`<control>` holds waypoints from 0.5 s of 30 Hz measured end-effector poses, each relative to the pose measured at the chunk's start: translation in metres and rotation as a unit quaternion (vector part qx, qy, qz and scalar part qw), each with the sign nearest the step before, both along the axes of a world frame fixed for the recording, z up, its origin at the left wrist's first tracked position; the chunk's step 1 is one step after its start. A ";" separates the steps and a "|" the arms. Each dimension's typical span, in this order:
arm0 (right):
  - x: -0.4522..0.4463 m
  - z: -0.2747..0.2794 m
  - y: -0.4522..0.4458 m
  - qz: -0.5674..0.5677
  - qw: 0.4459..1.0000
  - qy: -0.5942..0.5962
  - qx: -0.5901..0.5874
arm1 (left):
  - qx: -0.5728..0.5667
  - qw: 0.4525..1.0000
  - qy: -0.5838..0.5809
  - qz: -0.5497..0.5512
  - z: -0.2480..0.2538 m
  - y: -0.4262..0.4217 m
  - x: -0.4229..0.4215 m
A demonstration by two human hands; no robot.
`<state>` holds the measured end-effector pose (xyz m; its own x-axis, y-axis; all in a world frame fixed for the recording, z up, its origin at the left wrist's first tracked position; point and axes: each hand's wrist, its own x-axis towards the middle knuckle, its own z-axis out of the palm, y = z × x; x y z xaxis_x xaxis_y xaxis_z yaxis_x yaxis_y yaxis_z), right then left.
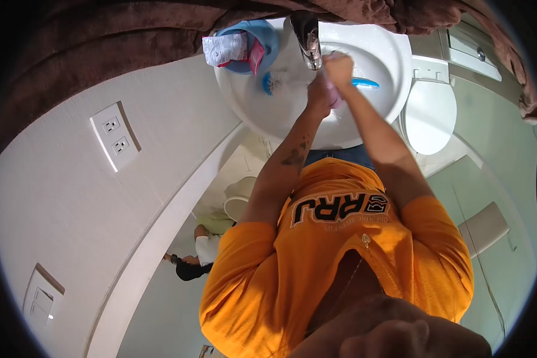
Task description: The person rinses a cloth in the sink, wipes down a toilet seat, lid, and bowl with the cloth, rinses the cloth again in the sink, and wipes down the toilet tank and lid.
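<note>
Both my hands are over the white sink (250, 98), closed around a pinkish cloth (335, 100). My left hand (319, 95) grips its lower part. Just above and to the right, my right hand (339, 68) is wrapped round the upper part. A chrome faucet (309, 39) reaches out close to my hands. Lying in the sink behind them is a blue brush, its bristled head (268, 83) showing on the left and a blue handle (366, 83) on the right. My hands hide the middle, so I cannot tell if both are one brush.
A blue basin (268, 45) with a white and pink packet (225, 49) stands at the sink's left rim. To the right is a white toilet (431, 113). An outlet plate (114, 137) is on the left wall. Another person (203, 253) is in the background.
</note>
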<state>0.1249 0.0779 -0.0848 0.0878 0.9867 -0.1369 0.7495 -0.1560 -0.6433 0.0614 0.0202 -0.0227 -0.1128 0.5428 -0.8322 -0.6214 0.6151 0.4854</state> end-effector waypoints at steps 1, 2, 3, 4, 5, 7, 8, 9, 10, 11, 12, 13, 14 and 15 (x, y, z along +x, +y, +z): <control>0.015 -0.022 0.005 0.013 0.998 0.062 -0.029 | -0.004 1.000 0.001 0.001 -0.005 0.000 -0.007; 0.008 -0.012 0.000 0.013 0.998 0.061 -0.029 | 0.099 0.974 0.135 -0.152 -0.021 0.007 -0.018; -0.008 0.011 -0.008 -0.007 0.994 0.104 -0.026 | 0.198 0.898 0.261 -0.293 -0.045 0.015 -0.028; -0.024 0.037 -0.017 -0.028 0.989 0.146 -0.025 | 0.368 0.868 0.260 -0.208 -0.100 0.009 -0.043; -0.031 0.049 -0.024 -0.048 0.981 0.188 -0.028 | 0.365 0.870 0.260 -0.205 -0.082 0.010 -0.044; -0.013 0.023 -0.017 -0.003 0.982 0.182 0.046 | 0.014 0.983 -0.041 -0.176 -0.010 0.016 -0.051; -0.001 0.027 -0.011 -0.043 0.983 0.178 -0.015 | 0.010 0.984 -0.040 -0.172 0.000 0.005 -0.057; 0.010 0.030 -0.004 -0.082 0.979 0.171 -0.073 | 0.049 0.969 0.011 -0.240 0.009 -0.003 -0.059; 0.018 0.029 0.004 -0.116 0.965 0.226 -0.057 | 0.091 0.945 0.063 -0.309 0.014 -0.007 -0.062; 0.026 0.029 0.009 -0.148 0.948 0.279 -0.043 | 0.131 0.912 0.113 -0.371 0.018 -0.009 -0.067; 0.043 0.056 0.018 -0.139 0.910 0.326 -0.217 | 0.162 0.842 0.245 -0.454 0.014 -0.013 -0.081; 0.055 0.067 0.024 -0.134 0.911 0.323 -0.220 | 0.160 0.845 0.244 -0.448 0.009 -0.017 -0.093; 0.066 0.074 0.031 -0.090 0.910 0.330 -0.235 | 0.151 0.770 0.337 -0.521 0.002 -0.018 -0.105; 0.076 0.078 0.034 -0.047 0.906 0.336 -0.251 | 0.139 0.680 0.421 -0.584 -0.005 -0.019 -0.115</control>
